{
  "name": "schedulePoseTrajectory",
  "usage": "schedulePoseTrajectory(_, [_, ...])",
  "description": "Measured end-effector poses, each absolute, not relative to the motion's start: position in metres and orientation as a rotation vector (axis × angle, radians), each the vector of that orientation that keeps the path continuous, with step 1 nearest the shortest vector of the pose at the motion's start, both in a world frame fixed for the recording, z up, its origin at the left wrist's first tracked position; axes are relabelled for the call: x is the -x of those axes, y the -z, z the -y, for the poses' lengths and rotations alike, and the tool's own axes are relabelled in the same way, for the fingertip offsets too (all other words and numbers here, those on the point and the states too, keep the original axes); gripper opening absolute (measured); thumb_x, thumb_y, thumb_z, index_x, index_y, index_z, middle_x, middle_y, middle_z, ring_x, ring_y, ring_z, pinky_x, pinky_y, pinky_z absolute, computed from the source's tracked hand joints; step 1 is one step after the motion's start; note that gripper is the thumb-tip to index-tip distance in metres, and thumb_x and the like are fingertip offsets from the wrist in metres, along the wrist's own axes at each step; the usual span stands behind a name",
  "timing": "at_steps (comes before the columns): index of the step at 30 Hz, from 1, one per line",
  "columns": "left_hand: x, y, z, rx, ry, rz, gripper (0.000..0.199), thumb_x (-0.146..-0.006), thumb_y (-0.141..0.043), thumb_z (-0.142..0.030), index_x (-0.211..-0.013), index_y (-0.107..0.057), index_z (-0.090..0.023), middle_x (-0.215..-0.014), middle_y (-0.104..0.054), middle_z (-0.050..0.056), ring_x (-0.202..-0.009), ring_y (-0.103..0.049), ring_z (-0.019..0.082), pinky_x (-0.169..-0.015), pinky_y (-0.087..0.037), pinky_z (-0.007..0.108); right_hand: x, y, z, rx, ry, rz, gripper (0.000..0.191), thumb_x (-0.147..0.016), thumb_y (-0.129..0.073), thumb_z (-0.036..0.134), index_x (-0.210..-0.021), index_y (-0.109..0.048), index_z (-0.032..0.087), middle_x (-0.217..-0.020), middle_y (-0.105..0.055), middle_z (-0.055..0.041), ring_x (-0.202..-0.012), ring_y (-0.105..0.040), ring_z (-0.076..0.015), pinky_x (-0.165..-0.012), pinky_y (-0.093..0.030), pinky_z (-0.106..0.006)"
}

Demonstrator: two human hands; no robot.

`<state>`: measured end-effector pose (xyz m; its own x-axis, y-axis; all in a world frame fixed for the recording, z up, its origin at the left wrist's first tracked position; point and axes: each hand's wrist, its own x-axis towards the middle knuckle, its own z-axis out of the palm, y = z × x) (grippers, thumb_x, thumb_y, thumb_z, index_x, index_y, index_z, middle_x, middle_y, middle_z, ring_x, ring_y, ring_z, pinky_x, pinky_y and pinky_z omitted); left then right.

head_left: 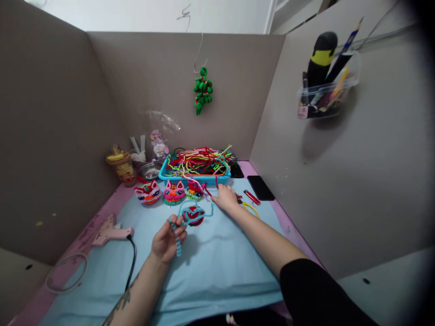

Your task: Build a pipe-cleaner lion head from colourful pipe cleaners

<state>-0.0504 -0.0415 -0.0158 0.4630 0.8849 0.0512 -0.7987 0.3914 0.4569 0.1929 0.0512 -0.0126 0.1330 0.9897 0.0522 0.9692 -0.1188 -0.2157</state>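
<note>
A black sleeve (pixel 319 294) fills the lower right of the frame, and its bare forearm runs up toward the middle, ending in the right hand (pixel 225 199) by the front right corner of the blue basket (pixel 193 178). That hand is palm down, its fingers pointing away; dark red strands show beside them, but I cannot tell whether the fingers grip any. The left hand (pixel 168 240), just below the frame's middle, has its fingers curled in, nearly closed on a light-blue coil (pixel 177 242) that hangs down across them. Near its fingertips, loose light-blue strands (pixel 205 214) loop over a round dark red piece (pixel 196 222) lying on the pale blue cloth (pixel 220 267).

Heaped strands (pixel 204 160) of many colours fill the basket at centre. Three fuzzy animal faces sit in a row in front: a pink-and-red one (pixel 148 193), a pink-and-green one (pixel 174 194), and a darker one (pixel 194 191). Right of the right hand are a yellow-handled tool (pixel 251 208), a red lighter-like object (pixel 252 197) and a black phone (pixel 261 188). A pink glue gun (pixel 110 233) lies at lower left.
</note>
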Motion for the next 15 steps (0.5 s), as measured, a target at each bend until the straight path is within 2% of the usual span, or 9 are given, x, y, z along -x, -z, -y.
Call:
schedulePoseTrajectory(4, [0.05,0.013,0.04,-0.427,-1.109,-0.238,0.013,-0.077,-0.065,-0.021,-0.078,-0.053,-0.016,-0.078,-0.048,0.0,-0.058,-0.043,0.006,-0.052,-0.039,0.018,-0.176,0.018,-0.061,2.266,-0.202,1.981,0.033,-0.082,-0.056,0.026,-0.111,-0.052,0.011,-0.107,-0.063,-0.0175,-0.107,-0.056,-0.0273,-0.085,-0.043,-0.035])
schedulePoseTrajectory(7, [0.048,0.012,0.04,-0.412,-1.131,-0.259,0.011,-0.077,-0.064,-0.02,-0.078,-0.054,-0.016,-0.078,-0.048,0.0,-0.057,-0.043,0.006,-0.052,-0.039,0.019,-0.167,0.015,-0.063,2.27,-0.243,2.045,0.03,-0.08,-0.052,0.014,-0.111,-0.053,0.011,-0.105,-0.064,-0.0168,-0.105,-0.059,-0.0258,-0.083,-0.044,-0.032])
schedulePoseTrajectory(12, [0.05,0.011,0.039,-0.358,-1.143,-0.275,0.008,-0.078,-0.063,-0.018,-0.078,-0.055,-0.016,-0.078,-0.049,0.0,-0.056,-0.043,0.006,-0.051,-0.039,0.019,-0.174,0.0,-0.058,2.217,-0.411,1.95,0.027,-0.078,-0.051,0.006,-0.104,-0.056,0.009,-0.107,-0.062,-0.0196,-0.104,-0.059,-0.025,-0.082,-0.043,-0.029])
schedulePoseTrajectory(15, [0.05,0.011,0.039,-0.336,-1.147,-0.268,0.009,-0.077,-0.064,-0.018,-0.078,-0.055,-0.015,-0.077,-0.049,0.0,-0.056,-0.043,0.006,-0.051,-0.039,0.02,-0.193,-0.013,-0.043,2.168,-0.499,1.905,0.018,-0.08,-0.047,0.009,-0.095,-0.057,0.013,-0.101,-0.063,-0.0149,-0.091,-0.062,-0.0207,-0.073,-0.044,-0.026])
